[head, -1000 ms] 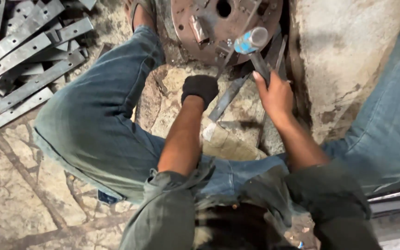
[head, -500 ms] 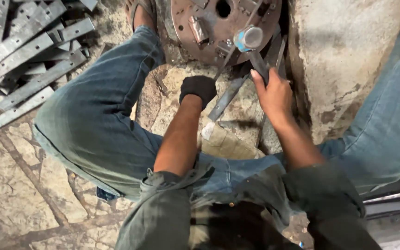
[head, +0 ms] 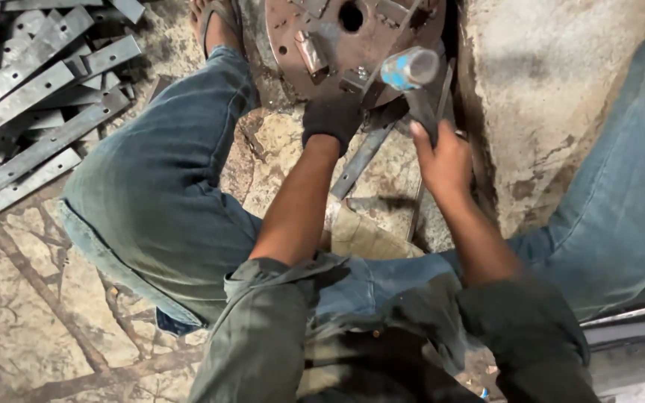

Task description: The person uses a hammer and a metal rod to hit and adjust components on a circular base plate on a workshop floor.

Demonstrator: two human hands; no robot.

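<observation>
I sit on the floor with my knees spread. My right hand point(head: 446, 160) is bare and grips the handle of a hammer point(head: 410, 71), whose blue-banded round head is raised over a rusty round metal plate point(head: 322, 37). My left hand point(head: 331, 119) wears a black glove and presses on a flat metal strip point(head: 363, 153) at the plate's near edge. The plate carries welded blocks and a hole near its middle.
A pile of several grey flat metal strips point(head: 31, 97) lies on the cracked stone floor at the left. A rough concrete block point(head: 554, 89) stands right of the plate. My sandalled foot point(head: 214, 22) rests beside the plate.
My gloved left hand has moved up to the plate's edge. The hammer head has shifted slightly up and right.
</observation>
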